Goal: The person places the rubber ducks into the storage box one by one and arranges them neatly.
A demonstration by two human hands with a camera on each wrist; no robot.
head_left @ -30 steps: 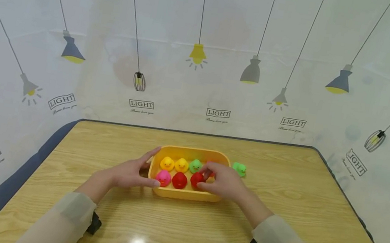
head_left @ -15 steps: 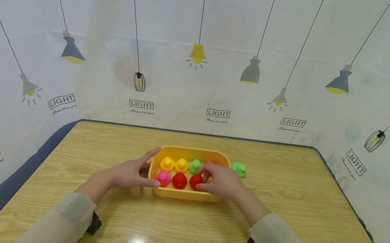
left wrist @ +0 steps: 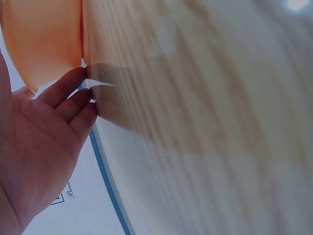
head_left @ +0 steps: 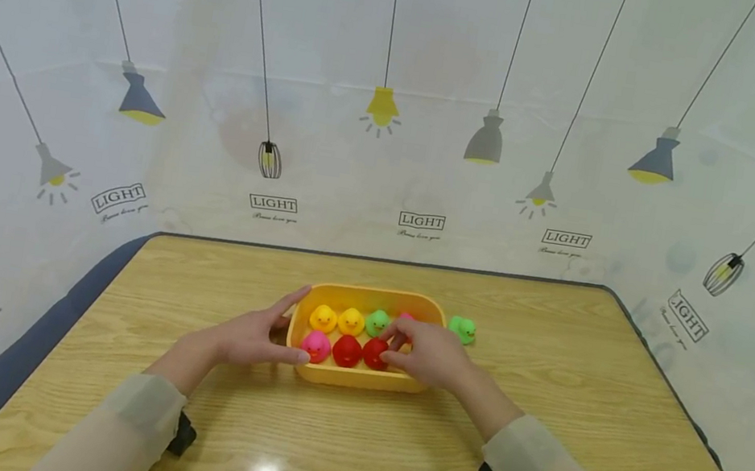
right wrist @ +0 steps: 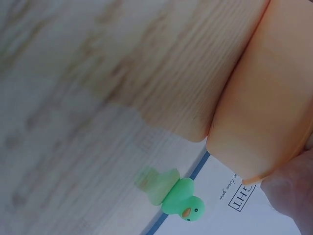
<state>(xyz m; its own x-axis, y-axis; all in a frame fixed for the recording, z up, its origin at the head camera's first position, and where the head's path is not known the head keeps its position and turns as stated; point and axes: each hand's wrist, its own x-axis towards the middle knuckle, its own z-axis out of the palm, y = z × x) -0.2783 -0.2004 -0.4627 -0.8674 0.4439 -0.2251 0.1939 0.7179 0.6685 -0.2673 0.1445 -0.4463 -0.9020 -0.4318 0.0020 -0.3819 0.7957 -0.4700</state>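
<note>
A yellow-orange plastic bin [head_left: 359,380] stands on the table, holding two rows of toy ducks. My left hand [head_left: 252,337] spans the bin's left end, its index finger and thumb stretched along the rim; in the left wrist view the other fingers [left wrist: 78,105] extend down by the tabletop. Inside the bin, my right hand [head_left: 436,354] pinches a red toy duck [head_left: 374,354] in the front row. Left of it sit another red duck [head_left: 347,351] and a pink duck [head_left: 314,347]. Behind are two yellow ducks [head_left: 337,319], a green duck [head_left: 377,323] and a partly hidden pink one.
Outside the bin, close to its right end, a second green duck [head_left: 462,329] rests on the wooden table [head_left: 346,442]. A wall covering [head_left: 384,188] printed with hanging lamps rises behind the table and along both sides.
My right hand has shifted slightly left with the red duck, bringing it closer to the other red duck. The left hand and the bin have stayed put.
</note>
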